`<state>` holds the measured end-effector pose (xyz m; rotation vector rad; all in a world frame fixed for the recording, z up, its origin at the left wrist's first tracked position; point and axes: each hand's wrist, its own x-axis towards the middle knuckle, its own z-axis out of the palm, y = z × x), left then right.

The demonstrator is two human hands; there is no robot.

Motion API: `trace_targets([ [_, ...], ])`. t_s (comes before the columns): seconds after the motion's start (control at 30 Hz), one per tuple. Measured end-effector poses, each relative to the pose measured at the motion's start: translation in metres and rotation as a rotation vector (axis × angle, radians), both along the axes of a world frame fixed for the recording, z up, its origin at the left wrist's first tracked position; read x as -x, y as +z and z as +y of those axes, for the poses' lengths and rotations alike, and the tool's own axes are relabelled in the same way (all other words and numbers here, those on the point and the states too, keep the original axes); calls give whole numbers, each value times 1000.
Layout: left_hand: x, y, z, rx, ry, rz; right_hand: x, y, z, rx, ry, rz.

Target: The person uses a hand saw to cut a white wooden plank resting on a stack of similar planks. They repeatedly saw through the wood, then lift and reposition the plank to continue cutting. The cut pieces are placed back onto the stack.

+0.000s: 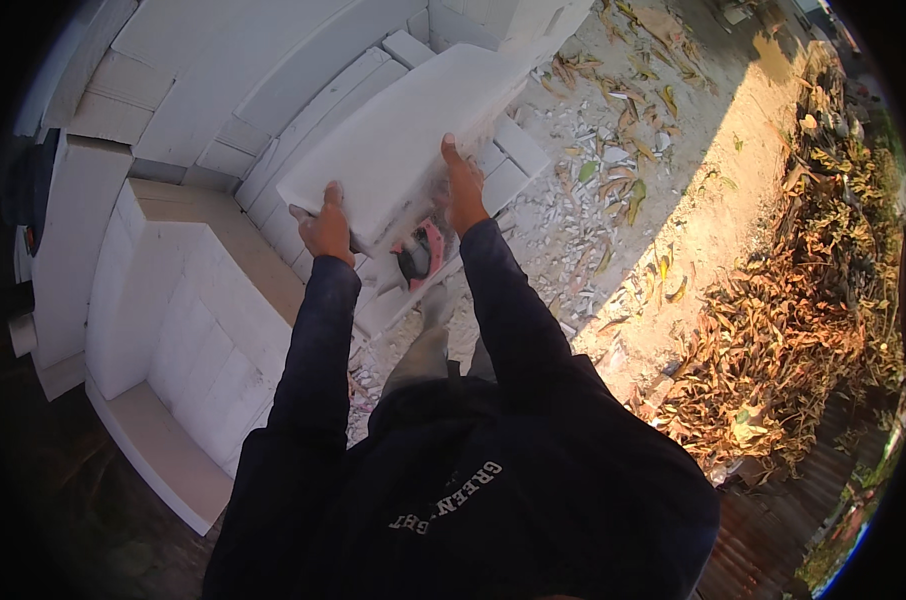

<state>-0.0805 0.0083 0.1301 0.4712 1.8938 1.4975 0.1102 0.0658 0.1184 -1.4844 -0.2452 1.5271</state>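
Both my hands grip a long white slab with a flat top and a pale, dusty surface. My left hand is closed on its near left corner, the thumb resting on top. Farther right, my right hand holds the side edge, also with the thumb up and the fingers hidden underneath. The slab's far end lies close to stacked white blocks; I cannot tell whether it rests on them. Below the near edge, between my forearms, shows a pink and dark object of unclear kind, partly covered.
To the left stands an L-shaped white block structure with a brownish top. More white slabs lean or stack behind. White chips and leaves litter the ground at right, beside a heap of dry leaves.
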Motion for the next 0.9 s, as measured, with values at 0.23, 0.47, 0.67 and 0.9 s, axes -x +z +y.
trace_targets([
  [0.23, -46, 70, 8, -37, -95, 233, -28, 0, -2, -150, 129, 490],
  [0.47, -81, 93, -11, -142, -189, 259, -36, -39, -12, -269, 71, 704],
  [0.67, -98, 95, -24, -207, -380, 774, -53, -45, -32, -319, 59, 987],
  [0.9, -85, 112, -16, -434, -672, 1233, -107, -106, -56, 81, 36, 319],
])
